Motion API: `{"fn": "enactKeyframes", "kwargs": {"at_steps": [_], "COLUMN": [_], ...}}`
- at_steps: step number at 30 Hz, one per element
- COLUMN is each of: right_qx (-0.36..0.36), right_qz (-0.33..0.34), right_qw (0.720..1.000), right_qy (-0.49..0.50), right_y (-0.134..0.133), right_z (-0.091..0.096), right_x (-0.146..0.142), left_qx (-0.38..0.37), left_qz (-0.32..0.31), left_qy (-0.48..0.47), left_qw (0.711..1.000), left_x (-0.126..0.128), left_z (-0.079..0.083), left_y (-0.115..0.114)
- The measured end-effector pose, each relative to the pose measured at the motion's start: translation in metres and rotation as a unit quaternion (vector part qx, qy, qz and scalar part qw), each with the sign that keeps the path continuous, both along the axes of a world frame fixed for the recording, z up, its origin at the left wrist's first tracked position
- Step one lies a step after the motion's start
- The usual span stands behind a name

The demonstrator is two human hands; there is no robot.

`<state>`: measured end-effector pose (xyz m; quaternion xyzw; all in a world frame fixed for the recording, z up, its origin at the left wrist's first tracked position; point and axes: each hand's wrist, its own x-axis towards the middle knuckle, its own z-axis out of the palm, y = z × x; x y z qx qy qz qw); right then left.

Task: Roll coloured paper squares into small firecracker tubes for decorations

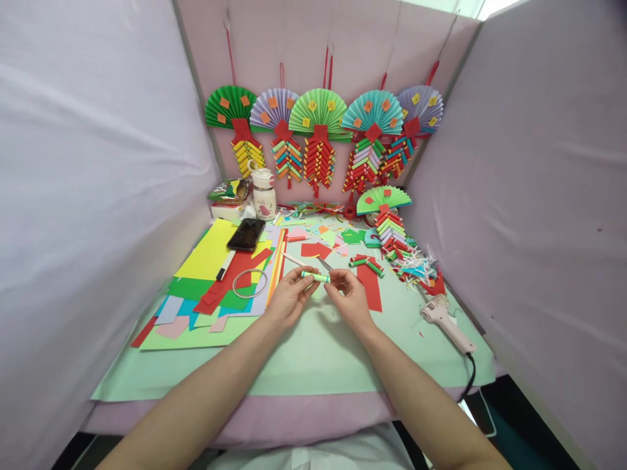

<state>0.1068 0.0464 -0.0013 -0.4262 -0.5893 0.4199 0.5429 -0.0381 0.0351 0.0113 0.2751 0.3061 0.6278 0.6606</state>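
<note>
Between my two hands, above the middle of the table, is a small light green paper roll (316,277) with darker bands near its ends. My left hand (292,294) pinches its left end. The fingers of my right hand (349,297) close on its right end. Just beyond my hands lie scissors (323,263), partly hidden, and a thin white stick (294,260). To the right, a red paper strip (369,290) bears several red and green paper rolls (375,267).
Stacked coloured paper (196,254) covers the left side, with a phone (246,234), a marker (225,266) and a ring (249,284) on it. A glue gun (448,326) with a cord lies at right. Paper fans (321,114) hang behind a white jug (264,196).
</note>
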Motion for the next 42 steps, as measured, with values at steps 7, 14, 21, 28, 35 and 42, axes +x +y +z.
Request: {"fn": "enactKeyframes", "kwargs": {"at_steps": [7, 14, 21, 28, 35, 42], "right_qx": [0.009, -0.014, -0.037, -0.051, 0.008, 0.073], "right_qz": [0.023, 0.037, 0.015, 0.028, 0.063, 0.034], "right_qw": [0.999, 0.999, 0.999, 0.998, 0.990, 0.910], "right_qy": [-0.020, -0.028, -0.026, -0.036, -0.122, -0.406], "right_y": [-0.002, -0.002, 0.000, 0.001, 0.015, 0.071], "right_z": [0.000, 0.003, 0.006, 0.004, 0.019, 0.014], "right_x": [0.001, 0.002, 0.005, 0.006, 0.006, -0.038], "left_qx": [-0.002, -0.033, -0.026, -0.037, -0.034, -0.054], "left_qz": [-0.013, -0.008, 0.057, 0.041, 0.120, 0.175], "left_qy": [0.005, 0.012, 0.050, 0.083, 0.055, -0.002], "left_qw": [1.000, 0.999, 0.997, 0.995, 0.991, 0.983], "left_x": [0.001, 0.001, -0.001, -0.001, -0.034, -0.063], "left_z": [-0.001, 0.005, 0.004, 0.002, 0.007, 0.008], "left_y": [-0.002, -0.003, -0.002, -0.002, 0.004, 0.012]}}
